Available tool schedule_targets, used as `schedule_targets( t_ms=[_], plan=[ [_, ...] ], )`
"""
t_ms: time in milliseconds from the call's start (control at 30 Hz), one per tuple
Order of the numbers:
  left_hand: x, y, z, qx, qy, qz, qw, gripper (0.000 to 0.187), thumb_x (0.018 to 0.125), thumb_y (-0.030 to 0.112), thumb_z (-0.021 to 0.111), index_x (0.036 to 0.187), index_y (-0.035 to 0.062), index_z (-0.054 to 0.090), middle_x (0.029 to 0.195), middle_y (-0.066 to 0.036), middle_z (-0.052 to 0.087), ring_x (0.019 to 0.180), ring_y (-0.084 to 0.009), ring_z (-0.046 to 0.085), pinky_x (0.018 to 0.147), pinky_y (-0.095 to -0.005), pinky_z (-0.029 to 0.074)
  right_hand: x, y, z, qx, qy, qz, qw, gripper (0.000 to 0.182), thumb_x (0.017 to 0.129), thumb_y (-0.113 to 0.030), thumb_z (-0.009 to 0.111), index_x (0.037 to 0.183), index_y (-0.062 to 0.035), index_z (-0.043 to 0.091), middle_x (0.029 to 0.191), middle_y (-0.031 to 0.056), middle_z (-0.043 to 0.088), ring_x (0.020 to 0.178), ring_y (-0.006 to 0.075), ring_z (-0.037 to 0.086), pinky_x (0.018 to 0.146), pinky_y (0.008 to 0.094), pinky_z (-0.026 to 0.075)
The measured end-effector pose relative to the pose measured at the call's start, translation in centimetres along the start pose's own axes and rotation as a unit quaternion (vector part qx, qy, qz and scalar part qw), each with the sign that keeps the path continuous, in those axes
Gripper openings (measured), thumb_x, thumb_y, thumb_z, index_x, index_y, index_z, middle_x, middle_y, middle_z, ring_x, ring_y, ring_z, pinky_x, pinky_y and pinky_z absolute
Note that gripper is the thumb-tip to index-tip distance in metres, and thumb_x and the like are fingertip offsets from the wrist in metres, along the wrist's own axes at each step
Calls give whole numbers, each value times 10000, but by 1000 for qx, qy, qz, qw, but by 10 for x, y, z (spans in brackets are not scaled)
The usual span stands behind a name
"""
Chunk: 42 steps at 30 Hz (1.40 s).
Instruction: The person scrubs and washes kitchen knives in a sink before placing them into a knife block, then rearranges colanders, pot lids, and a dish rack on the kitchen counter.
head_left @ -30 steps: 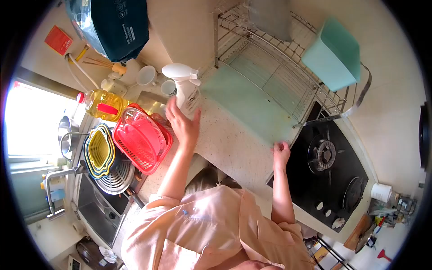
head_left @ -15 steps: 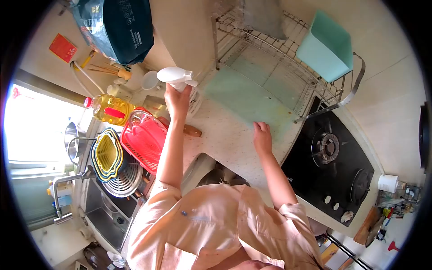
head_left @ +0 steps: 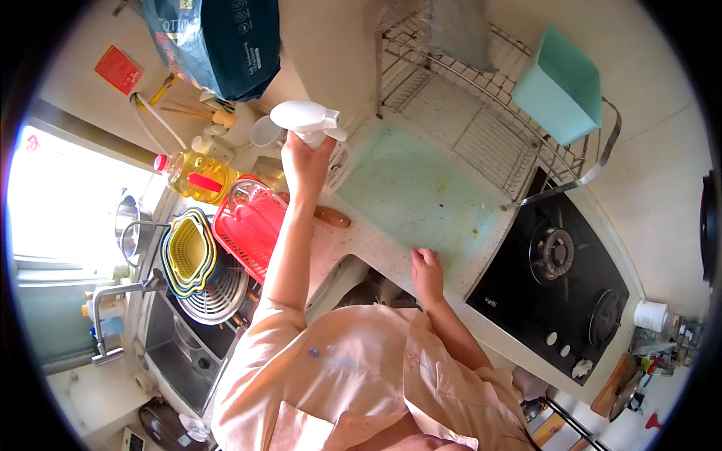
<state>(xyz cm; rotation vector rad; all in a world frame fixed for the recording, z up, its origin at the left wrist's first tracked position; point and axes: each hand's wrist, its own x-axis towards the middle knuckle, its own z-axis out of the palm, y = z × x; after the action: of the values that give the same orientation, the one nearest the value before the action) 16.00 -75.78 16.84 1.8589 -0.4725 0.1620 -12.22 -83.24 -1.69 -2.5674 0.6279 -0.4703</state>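
Observation:
My left hand (head_left: 307, 167) is wrapped round a white spray bottle (head_left: 304, 116), holding it upright at the back left of the counter. Only the bottle's trigger head shows clearly; my hand and forearm hide the rest. At the near edge of a translucent pale green mat (head_left: 406, 188), my right hand (head_left: 427, 272) has its fingers closed on the sheet. Small dark specks and yellowish stains dot the mat, which lies flat on the speckled counter, in front of the wire rack (head_left: 481, 139).
A pale green bin (head_left: 560, 86) stands on the rack, beside the black gas hob (head_left: 511, 293). Left of me are a red basket (head_left: 256, 233), a knife's wooden handle (head_left: 332, 217), an oil bottle (head_left: 197, 177), yellow colanders (head_left: 188, 255) and the sink (head_left: 177, 346). An open drawer-like recess (head_left: 331, 286) lies before me.
The green mat has slid out from beneath the rack toward me, with my right hand drawing back at its edge. My left hand keeps hold of the spray bottle; the view has shifted slightly.

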Motion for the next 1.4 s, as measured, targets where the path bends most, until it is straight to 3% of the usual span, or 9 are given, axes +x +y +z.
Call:
schedule_targets(
  t_ms=[333,433,467,667,967,1000,1167,1333,1400],
  plan=[
    [8,-26,20,33,-18,-21,999,364,692,164,707,994,15,569,909,-139,646,856,-250,622,758,-339,469,-35,-20,-15,18,-43,22,999,299,735,-58,601,1033,-53,567,960,108,518,890,302,508,766,392,447],
    [11,-33,30,29,-12,-34,999,384,692,176,708,1009,14,565,932,-165,641,887,-291,617,763,-357,468,-34,-18,-17,6,-64,34,997,329,698,-70,641,1022,-74,588,961,99,524,904,297,510,776,392,449],
    [12,-38,35,30,7,-11,999,424,678,193,707,1007,-16,540,886,-216,633,856,-367,608,725,-389,476,-35,-17,-17,-3,-67,38,997,335,694,-74,644,1025,-76,589,958,97,525,903,296,511,774,390,449],
    [14,-62,46,31,26,13,999,415,685,193,705,998,-15,530,880,-238,624,846,-382,601,710,-416,474,-41,-14,-21,4,-47,51,998,361,687,-97,658,1042,-81,594,979,97,537,913,302,515,788,385,443],
    [9,-56,37,70,-13,-57,996,428,682,216,719,1009,7,539,898,-212,628,864,-363,600,723,-424,475,-48,-16,-41,21,-68,69,995,371,725,-129,656,1082,-62,583,1054,141,538,993,329,498,863,395,414],
    [6,-46,32,26,-36,-111,993,414,684,217,718,1001,10,551,898,-202,631,872,-348,605,731,-412,481,-46,-18,-46,29,-66,65,995,367,734,-133,654,1085,-56,581,1061,144,538,1002,331,495,871,395,411],
    [-29,26,-20,-89,-5,43,995,382,661,145,722,989,47,553,927,-151,630,899,-310,601,763,-360,478,-36,-30,-72,37,-72,-3,997,318,783,-99,616,1090,-28,569,1062,146,536,993,323,498,859,396,410],
    [-62,79,-119,-142,-8,24,989,377,664,137,716,991,31,563,940,-174,627,862,-310,617,742,-343,483,-24,-36,-87,66,-89,-58,992,297,795,-83,601,1082,-17,572,1034,142,541,977,316,511,850,394,414],
    [-70,84,-165,-128,5,42,991,384,671,165,736,992,22,582,900,-128,647,815,-214,636,722,-317,494,-21,-38,-93,77,-104,-72,989,288,803,-71,588,1084,-14,570,1031,143,539,982,315,510,855,395,411]
  ],
)
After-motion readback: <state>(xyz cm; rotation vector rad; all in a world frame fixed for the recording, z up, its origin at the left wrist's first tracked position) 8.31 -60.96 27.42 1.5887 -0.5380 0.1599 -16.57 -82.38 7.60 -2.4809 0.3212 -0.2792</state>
